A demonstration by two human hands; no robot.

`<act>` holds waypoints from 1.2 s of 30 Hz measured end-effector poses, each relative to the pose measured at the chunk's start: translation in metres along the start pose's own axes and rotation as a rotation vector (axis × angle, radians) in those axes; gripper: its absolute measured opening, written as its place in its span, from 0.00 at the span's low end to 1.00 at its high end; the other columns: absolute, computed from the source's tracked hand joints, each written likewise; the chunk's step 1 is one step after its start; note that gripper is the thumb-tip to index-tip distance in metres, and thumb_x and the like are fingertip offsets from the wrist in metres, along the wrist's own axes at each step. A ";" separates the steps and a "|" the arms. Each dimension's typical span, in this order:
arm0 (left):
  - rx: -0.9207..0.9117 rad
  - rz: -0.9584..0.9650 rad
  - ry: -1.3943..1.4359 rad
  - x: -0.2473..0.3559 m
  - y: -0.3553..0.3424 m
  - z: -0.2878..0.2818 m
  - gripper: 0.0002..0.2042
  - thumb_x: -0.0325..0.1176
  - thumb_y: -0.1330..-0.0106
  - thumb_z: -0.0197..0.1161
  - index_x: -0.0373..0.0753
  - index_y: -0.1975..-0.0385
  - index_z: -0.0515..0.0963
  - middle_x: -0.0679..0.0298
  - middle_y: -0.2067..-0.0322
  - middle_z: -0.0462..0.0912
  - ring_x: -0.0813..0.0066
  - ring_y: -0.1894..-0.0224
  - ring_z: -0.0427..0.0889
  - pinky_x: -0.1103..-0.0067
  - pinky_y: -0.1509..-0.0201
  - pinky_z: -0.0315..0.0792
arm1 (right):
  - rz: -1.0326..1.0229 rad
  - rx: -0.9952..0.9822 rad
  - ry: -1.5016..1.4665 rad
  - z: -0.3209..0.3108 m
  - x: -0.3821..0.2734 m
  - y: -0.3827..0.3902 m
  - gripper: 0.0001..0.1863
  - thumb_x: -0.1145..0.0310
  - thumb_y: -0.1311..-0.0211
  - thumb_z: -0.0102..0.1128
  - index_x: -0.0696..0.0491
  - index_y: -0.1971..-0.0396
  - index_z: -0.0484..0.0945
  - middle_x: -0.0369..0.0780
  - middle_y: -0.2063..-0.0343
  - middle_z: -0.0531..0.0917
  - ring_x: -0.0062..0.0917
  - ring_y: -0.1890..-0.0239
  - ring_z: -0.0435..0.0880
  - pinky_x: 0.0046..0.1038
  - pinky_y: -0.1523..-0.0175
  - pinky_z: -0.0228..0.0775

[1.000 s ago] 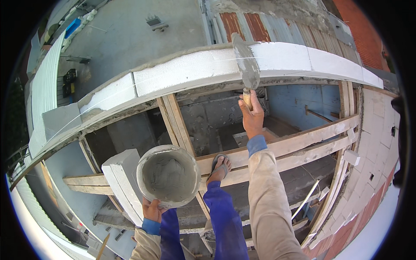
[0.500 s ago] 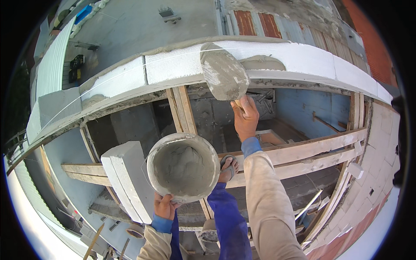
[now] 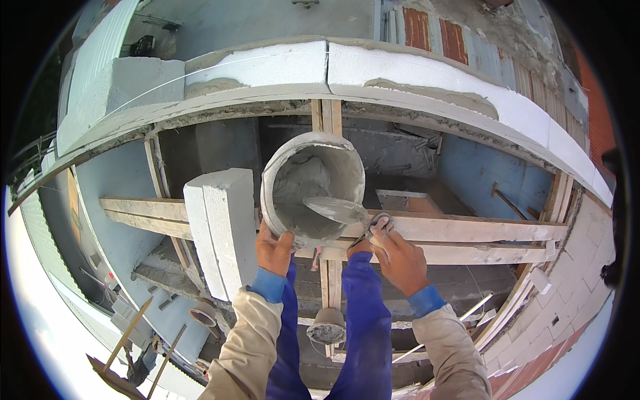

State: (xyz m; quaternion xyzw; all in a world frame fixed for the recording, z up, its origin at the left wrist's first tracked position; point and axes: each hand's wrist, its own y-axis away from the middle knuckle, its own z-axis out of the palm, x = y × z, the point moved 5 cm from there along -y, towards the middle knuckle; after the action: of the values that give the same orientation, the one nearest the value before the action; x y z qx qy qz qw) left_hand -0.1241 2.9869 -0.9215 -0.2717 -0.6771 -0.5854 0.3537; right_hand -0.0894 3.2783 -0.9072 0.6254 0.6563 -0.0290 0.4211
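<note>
My left hand (image 3: 273,250) grips the side of a mortar-coated bucket (image 3: 313,139) holding grey wet mortar. In my right hand (image 3: 400,260) is a trowel (image 3: 333,209), its broad blade tilted into the bucket's mouth and its handle mostly hidden by my fingers. A tall white block (image 3: 217,240) stands on the timber beams just left of the bucket. Beyond, a wall of white blocks (image 3: 260,70) carries a taut string and patches of mortar along its face. My legs and a sandalled foot show below the bucket, partly hidden by it and my hands.
Timber beams (image 3: 480,230) cross open gaps above rooms below. A cut block (image 3: 143,87) sits atop the wall's left end. A second bucket (image 3: 327,331) hangs or rests lower down between my legs. Blockwork (image 3: 570,280) runs along the right; rusty corrugated roofing (image 3: 417,30) lies beyond the wall.
My right hand has brought the trowel down from the wall into the bucket, leaving mortar on the wall face. My left hand has raised the bucket up and rightward; the view has shifted.
</note>
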 end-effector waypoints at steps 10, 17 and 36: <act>-0.009 0.004 0.038 0.054 0.001 -0.013 0.23 0.21 0.33 0.58 0.31 0.37 0.72 0.63 0.61 0.84 0.84 0.71 0.79 0.83 0.71 0.74 | 0.064 -0.085 -0.376 -0.002 -0.072 -0.013 0.28 0.65 0.30 0.63 0.60 0.34 0.73 0.56 0.60 0.86 0.54 0.58 0.86 0.43 0.50 0.79; -0.125 0.015 -0.155 0.014 0.006 -0.018 0.24 0.24 0.32 0.59 0.30 0.35 0.70 0.59 0.46 0.81 0.73 0.46 0.80 0.77 0.43 0.76 | 0.411 -0.645 -1.182 0.041 -0.078 -0.018 0.25 0.60 0.19 0.51 0.60 0.32 0.69 0.34 0.70 0.78 0.12 0.80 0.72 0.18 0.79 0.64; 0.176 -0.353 0.297 -0.047 0.070 -0.044 0.30 0.21 0.37 0.55 0.36 0.32 0.61 0.47 0.44 0.78 0.47 0.48 0.86 0.54 0.51 0.89 | -0.296 0.965 0.102 -0.067 0.078 -0.181 0.25 0.70 0.41 0.74 0.54 0.44 0.80 0.42 0.57 0.84 0.42 0.55 0.81 0.40 0.51 0.74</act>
State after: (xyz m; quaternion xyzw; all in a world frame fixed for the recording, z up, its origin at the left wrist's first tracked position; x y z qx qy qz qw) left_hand -0.0340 2.9576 -0.9140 -0.0282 -0.7029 -0.6103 0.3642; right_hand -0.2664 3.3390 -0.9985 0.6495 0.6695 -0.3579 0.0431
